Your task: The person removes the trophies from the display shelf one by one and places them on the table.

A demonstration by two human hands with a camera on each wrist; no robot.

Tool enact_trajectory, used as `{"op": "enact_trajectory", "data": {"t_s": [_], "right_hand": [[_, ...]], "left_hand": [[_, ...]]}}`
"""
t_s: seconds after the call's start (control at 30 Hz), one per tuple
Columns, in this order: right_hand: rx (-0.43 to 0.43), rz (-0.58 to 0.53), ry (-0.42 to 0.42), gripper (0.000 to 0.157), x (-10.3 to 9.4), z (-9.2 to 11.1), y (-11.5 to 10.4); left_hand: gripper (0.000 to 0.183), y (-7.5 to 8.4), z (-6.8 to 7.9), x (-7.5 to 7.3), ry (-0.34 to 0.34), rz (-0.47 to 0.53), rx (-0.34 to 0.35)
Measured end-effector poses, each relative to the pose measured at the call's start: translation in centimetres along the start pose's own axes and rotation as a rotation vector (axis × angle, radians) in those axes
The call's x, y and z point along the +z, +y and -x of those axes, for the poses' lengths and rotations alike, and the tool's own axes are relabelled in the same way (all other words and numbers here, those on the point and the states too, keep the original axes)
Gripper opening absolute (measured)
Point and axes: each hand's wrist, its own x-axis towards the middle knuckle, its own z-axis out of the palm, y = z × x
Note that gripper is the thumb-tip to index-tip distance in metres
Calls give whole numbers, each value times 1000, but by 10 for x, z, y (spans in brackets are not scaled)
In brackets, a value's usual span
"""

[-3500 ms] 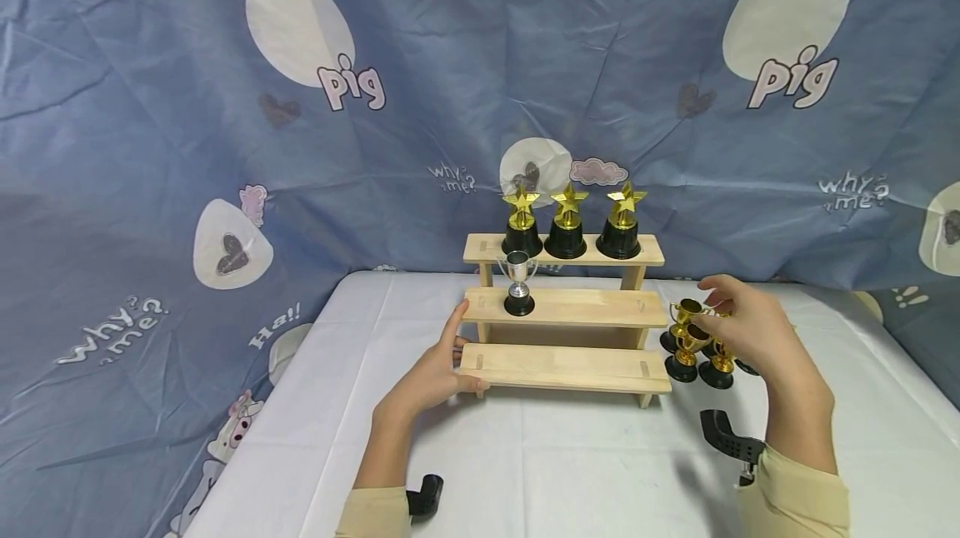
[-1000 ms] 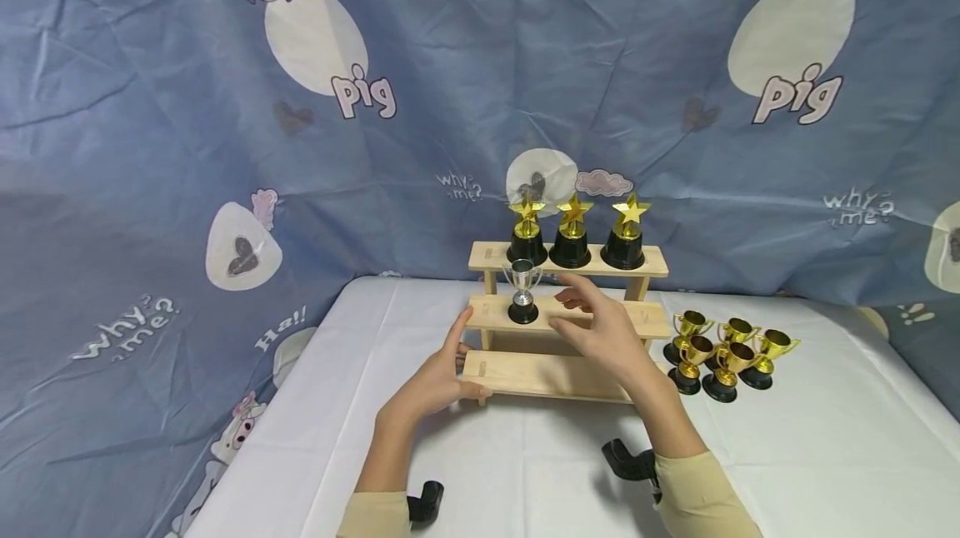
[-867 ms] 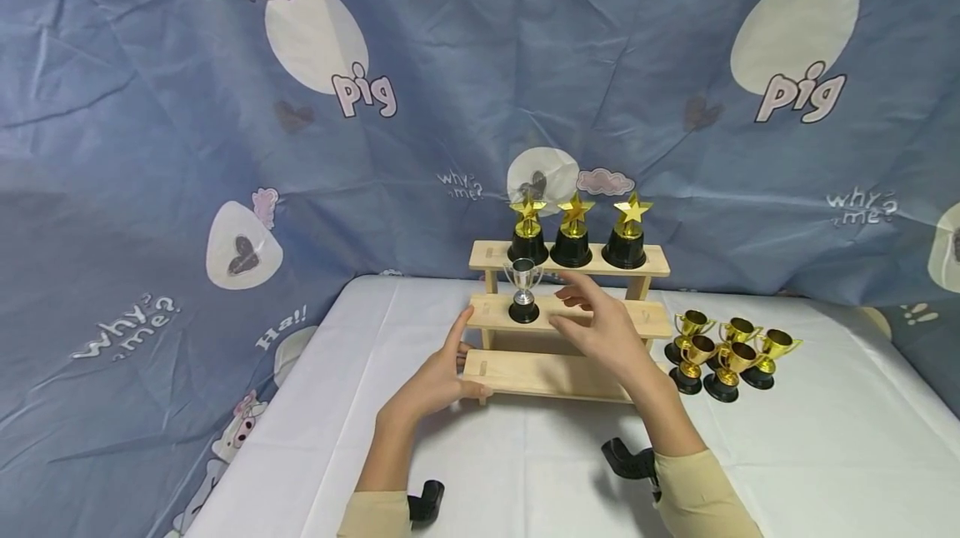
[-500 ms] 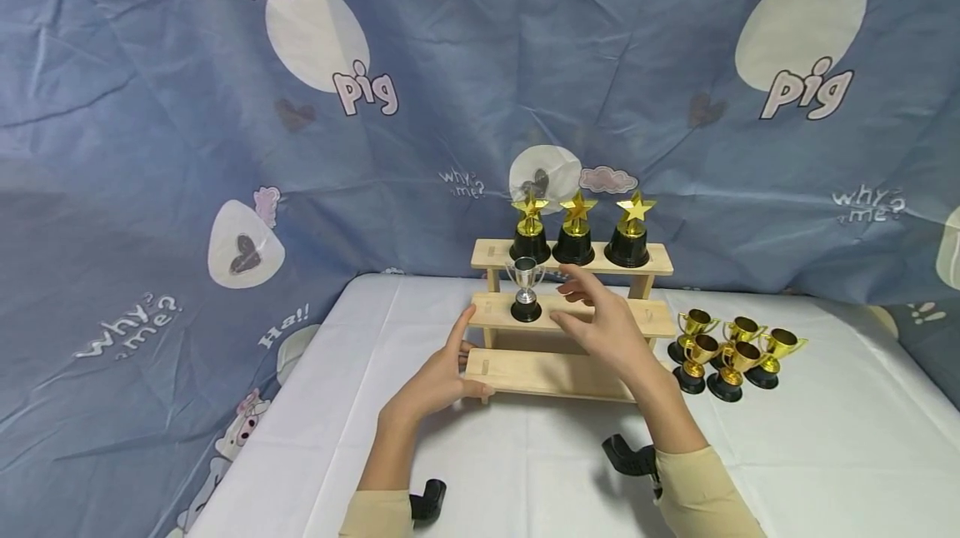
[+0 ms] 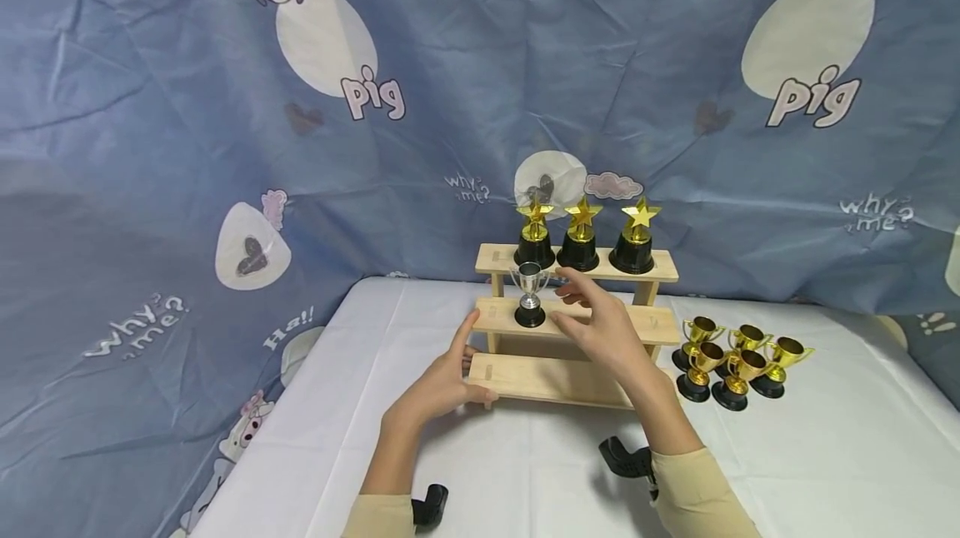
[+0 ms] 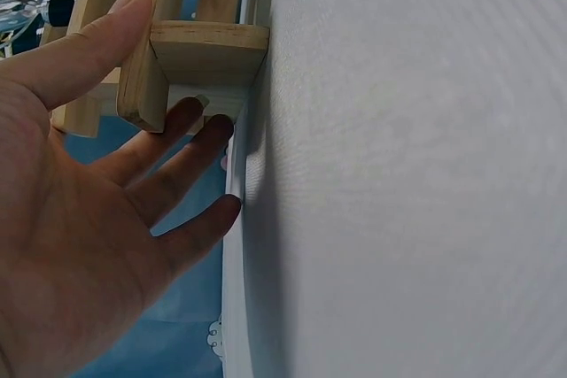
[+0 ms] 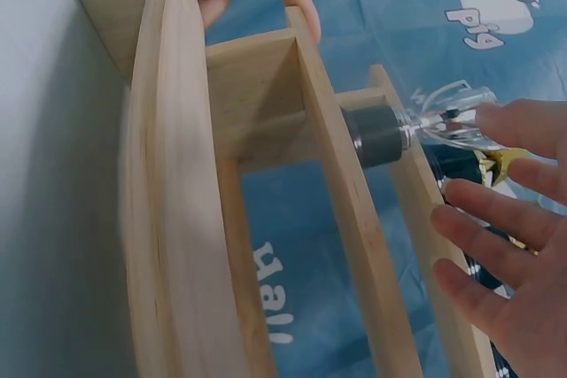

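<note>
Left hand [image 5: 438,384], fingers relaxed, braces wooden stand [image 5: 570,371] left edge; right hand [image 5: 603,330] released, hovering beside silver cup [image 5: 530,295], centre frame.

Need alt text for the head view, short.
A person's right hand hovers open beside a silver cup trophy on the middle step of a wooden stand, while the left hand steadies its end. Gold cups cluster right.

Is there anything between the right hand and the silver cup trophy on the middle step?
No. In the head view, only bare wood of the middle step separates the right hand from the silver cup trophy; the right wrist view agrees.
</note>
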Motion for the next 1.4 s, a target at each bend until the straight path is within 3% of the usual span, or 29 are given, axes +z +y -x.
{"op": "enact_trajectory", "data": {"t_s": [0.43,0.73,0.9,1.4], "right_hand": [[-6,7,12,67,9,-6,-4],[-12,58,14,65,9,-7,-3],[-41,80,12,64,11,-14,-5],[-63,31,120,42,31,-21,-15]], "left_hand": [[127,1,-2,-2,-17,6,10],[128,4,-5,12,-33,31,22],[127,4,-5,10,-23,27,22],[127,-1,0,-1,-15,25,12]]}}
